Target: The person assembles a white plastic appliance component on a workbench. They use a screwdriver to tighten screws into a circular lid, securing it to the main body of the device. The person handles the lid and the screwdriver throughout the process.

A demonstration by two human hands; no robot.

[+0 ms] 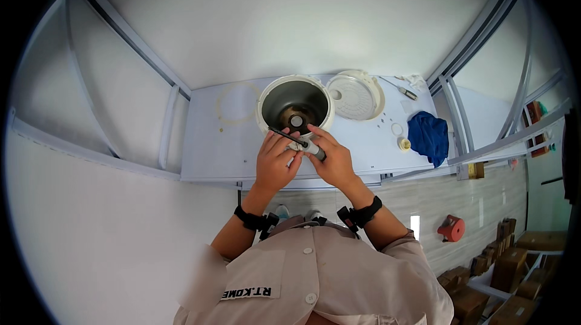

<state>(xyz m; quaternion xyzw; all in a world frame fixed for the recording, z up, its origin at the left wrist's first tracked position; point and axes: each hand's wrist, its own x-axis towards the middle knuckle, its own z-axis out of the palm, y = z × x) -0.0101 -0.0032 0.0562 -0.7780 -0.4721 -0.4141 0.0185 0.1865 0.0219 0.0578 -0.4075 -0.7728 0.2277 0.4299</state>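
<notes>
A white rice cooker body (262, 105) stands open on the table, its grey inside stained brown round a disc in the bottom. At its near rim, my right hand (336, 164) holds a grey cylindrical piece (314, 148), fingers and thumb closed round it. A thin black rod (284, 135) runs from this piece toward the left; whether they are joined, I cannot tell. My left hand (275, 163) has its bent fingers against the rod and its thumb close to the grey piece. A round, pale lid (358, 95) with a ribbed disc lies right of the cooker.
On the table (212, 152) a cream ring (219, 106) lies left. At right are a screwdriver (407, 91), a blue cloth (428, 137), a small yellowish round container (404, 143) and several small parts. A red stool (451, 228) and cardboard boxes (508, 267) stand on the floor.
</notes>
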